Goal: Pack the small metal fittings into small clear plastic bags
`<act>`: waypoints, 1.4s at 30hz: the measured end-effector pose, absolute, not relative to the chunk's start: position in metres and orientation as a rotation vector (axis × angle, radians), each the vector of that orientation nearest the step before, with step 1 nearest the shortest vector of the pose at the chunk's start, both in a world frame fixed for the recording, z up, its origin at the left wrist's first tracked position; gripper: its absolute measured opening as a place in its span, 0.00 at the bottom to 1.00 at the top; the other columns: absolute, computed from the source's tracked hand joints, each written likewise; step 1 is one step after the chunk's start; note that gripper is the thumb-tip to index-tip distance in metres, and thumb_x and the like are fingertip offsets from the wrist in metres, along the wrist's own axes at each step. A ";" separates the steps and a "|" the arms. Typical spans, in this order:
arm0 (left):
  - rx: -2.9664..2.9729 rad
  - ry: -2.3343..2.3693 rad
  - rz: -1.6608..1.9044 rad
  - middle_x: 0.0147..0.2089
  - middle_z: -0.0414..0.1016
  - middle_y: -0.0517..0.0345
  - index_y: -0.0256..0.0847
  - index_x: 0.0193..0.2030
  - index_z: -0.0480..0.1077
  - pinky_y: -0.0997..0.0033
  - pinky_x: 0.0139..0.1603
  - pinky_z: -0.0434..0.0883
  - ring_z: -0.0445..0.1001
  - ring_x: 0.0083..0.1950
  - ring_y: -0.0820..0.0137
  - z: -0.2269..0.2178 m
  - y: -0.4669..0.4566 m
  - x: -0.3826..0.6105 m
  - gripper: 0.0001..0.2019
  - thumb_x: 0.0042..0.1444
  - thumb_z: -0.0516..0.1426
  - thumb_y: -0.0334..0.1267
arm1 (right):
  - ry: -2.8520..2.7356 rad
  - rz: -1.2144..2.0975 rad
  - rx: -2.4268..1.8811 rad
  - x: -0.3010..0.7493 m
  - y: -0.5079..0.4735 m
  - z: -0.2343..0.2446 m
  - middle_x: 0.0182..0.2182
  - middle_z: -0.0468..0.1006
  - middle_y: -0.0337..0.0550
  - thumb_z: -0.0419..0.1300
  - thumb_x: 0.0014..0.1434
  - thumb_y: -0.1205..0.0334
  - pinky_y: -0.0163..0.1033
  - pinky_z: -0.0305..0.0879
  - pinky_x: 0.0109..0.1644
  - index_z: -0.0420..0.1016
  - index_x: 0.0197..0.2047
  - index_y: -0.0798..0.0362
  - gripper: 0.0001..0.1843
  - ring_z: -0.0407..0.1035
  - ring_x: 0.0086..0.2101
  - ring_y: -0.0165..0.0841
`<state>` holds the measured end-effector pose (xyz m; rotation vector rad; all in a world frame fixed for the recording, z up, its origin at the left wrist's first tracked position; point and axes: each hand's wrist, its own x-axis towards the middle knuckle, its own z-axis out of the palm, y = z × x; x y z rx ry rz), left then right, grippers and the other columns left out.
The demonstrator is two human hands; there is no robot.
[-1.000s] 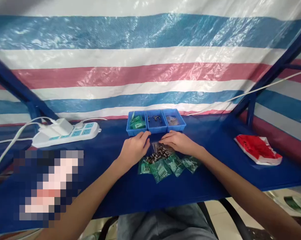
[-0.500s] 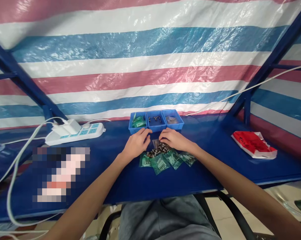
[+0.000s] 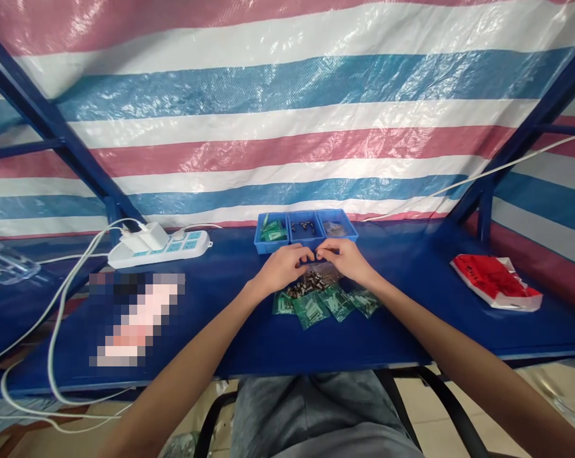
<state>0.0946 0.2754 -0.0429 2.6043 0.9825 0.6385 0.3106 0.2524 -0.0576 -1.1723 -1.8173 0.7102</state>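
My left hand [image 3: 284, 268] and my right hand [image 3: 343, 259] meet fingertip to fingertip just above a pile of small dark metal parts [image 3: 309, 284] on the blue table. Something tiny and dark seems pinched between the fingertips; it is too small to name. Several green plastic bags [image 3: 322, 305] lie spread under and in front of the pile. Right behind the hands stand three small blue bins [image 3: 306, 228], the left one holding green bags, the middle one a few dark parts, the right one a clear bag.
A white power strip [image 3: 159, 247] with plugs and white cables sits at the back left. A red and white bag [image 3: 495, 289] lies at the right. A clear plastic item [image 3: 4, 264] is at the far left. Striped tarpaulin walls the back.
Both hands have lifted off the pile and drawn together, fingertips now touching above it. The camera view has tilted and shifted a little.
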 end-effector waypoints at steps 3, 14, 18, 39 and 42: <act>2.624 1.066 0.702 0.41 0.74 0.60 0.45 0.47 0.74 0.72 0.35 0.65 0.72 0.35 0.71 -0.051 0.266 0.095 0.07 0.63 0.59 0.37 | -1.670 0.834 -1.133 0.306 0.250 -0.060 0.33 0.83 0.45 0.61 0.60 0.58 0.42 0.66 0.43 0.80 0.33 0.53 0.10 0.75 0.36 0.38; 2.714 1.051 1.000 0.41 0.74 0.58 0.42 0.46 0.72 0.72 0.36 0.65 0.71 0.34 0.72 -0.050 0.256 0.100 0.12 0.71 0.52 0.46 | -1.476 1.027 -1.074 0.292 0.234 -0.052 0.30 0.77 0.42 0.63 0.58 0.50 0.37 0.58 0.30 0.79 0.34 0.54 0.14 0.65 0.29 0.32; 2.732 1.066 0.953 0.43 0.74 0.58 0.42 0.45 0.72 0.72 0.36 0.66 0.72 0.35 0.73 -0.048 0.256 0.100 0.10 0.71 0.52 0.44 | -1.533 1.053 -1.109 0.293 0.231 -0.050 0.29 0.76 0.42 0.60 0.60 0.46 0.37 0.56 0.30 0.78 0.33 0.54 0.18 0.62 0.27 0.31; 2.768 1.052 0.901 0.40 0.78 0.58 0.41 0.45 0.73 0.72 0.34 0.64 0.75 0.36 0.71 -0.053 0.255 0.100 0.10 0.70 0.53 0.41 | -1.735 0.668 -1.204 0.289 0.234 -0.062 0.32 0.79 0.43 0.54 0.65 0.54 0.39 0.64 0.34 0.77 0.36 0.52 0.14 0.71 0.32 0.36; 2.756 1.034 0.918 0.42 0.78 0.58 0.42 0.45 0.73 0.72 0.35 0.64 0.76 0.38 0.71 -0.055 0.257 0.100 0.10 0.71 0.51 0.40 | -1.680 0.806 -1.146 0.290 0.236 -0.064 0.39 0.82 0.46 0.56 0.63 0.55 0.39 0.70 0.33 0.78 0.42 0.52 0.13 0.74 0.35 0.38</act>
